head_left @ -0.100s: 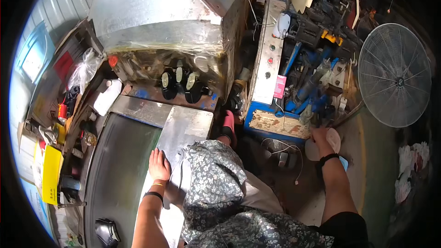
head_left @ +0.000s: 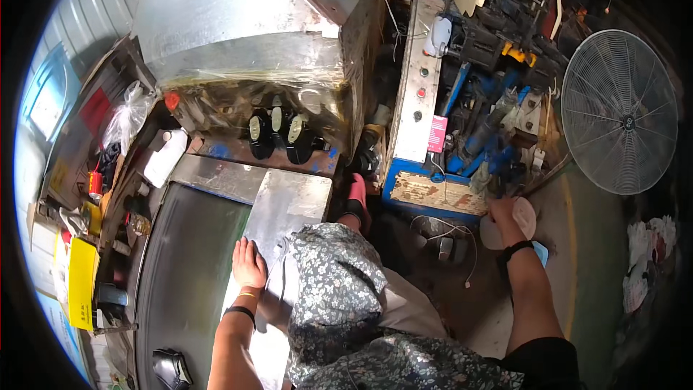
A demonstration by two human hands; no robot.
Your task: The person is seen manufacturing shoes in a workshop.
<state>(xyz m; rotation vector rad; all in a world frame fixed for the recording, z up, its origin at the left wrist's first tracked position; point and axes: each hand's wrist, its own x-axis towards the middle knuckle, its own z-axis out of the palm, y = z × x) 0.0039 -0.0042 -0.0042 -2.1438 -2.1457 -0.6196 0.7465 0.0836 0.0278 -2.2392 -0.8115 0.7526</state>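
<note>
Almost nothing has shifted since the earlier frame: both hands sit where they were, and the view itself has barely drifted. Left hand [head_left: 249, 263] lies flat, fingers spread, palm down on the bare metal plate [head_left: 285, 202] of the worktop, just beside the dark conveyor belt [head_left: 184, 267] to its left. Right hand [head_left: 503, 211] reaches out to the far side and touches a round pale pink disc [head_left: 521, 220] near the floor, right below the worn blue-edged ledge [head_left: 433, 193] of the blue machine [head_left: 484, 123]; its fingers are curled at the disc's edge, but whether they pinch it I cannot tell. Three dark shoes [head_left: 278, 133] stand in the mouth of the big silver oven-like housing [head_left: 245, 22] ahead. A wire-caged fan [head_left: 619, 112] stands at the right.
</note>
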